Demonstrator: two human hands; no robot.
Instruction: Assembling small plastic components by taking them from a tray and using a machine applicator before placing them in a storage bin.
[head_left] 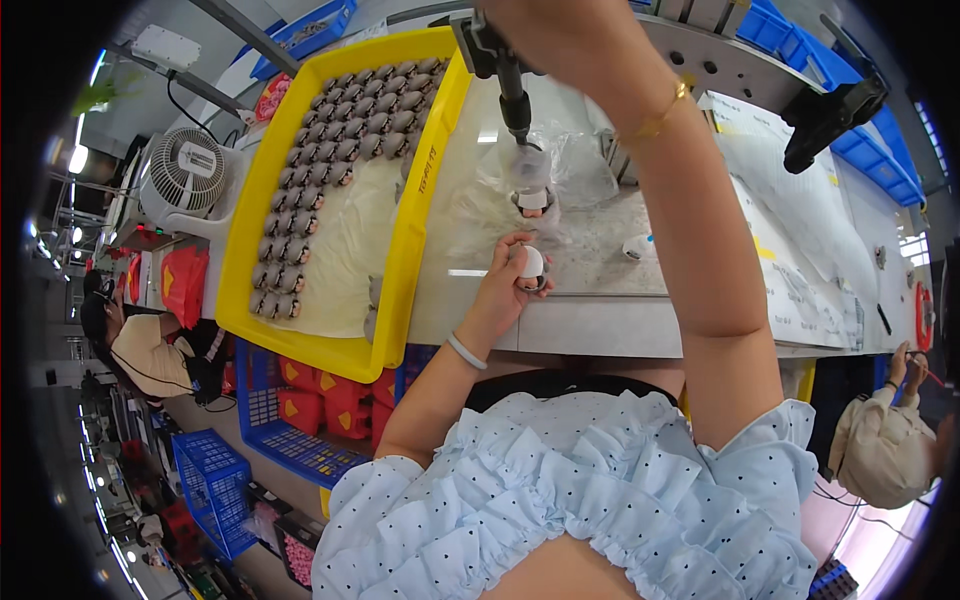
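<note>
My left hand (pixel 507 285) is closed around a small doll head (pixel 531 262) with a white cap-like part and a pinkish face, held just in front of the press. Under the dark vertical ram (pixel 515 105) of the bench press sits a similar doll head (pixel 533 203), with clear plastic film around it. My right hand (pixel 560 35) is raised at the top edge beside the black press head; its fingers are cut off or hidden, so its grip does not show. A small white piece with a blue spot (pixel 637 246) lies on the bench to the right.
A yellow tray (pixel 398 290) at left holds rows of grey doll heads. Beyond it stands a white fan (pixel 186 172). Blue crates (pixel 215 490) sit below left. White sheets (pixel 790 255) and a dark pen (pixel 884 319) lie at right. Other people sit at both sides.
</note>
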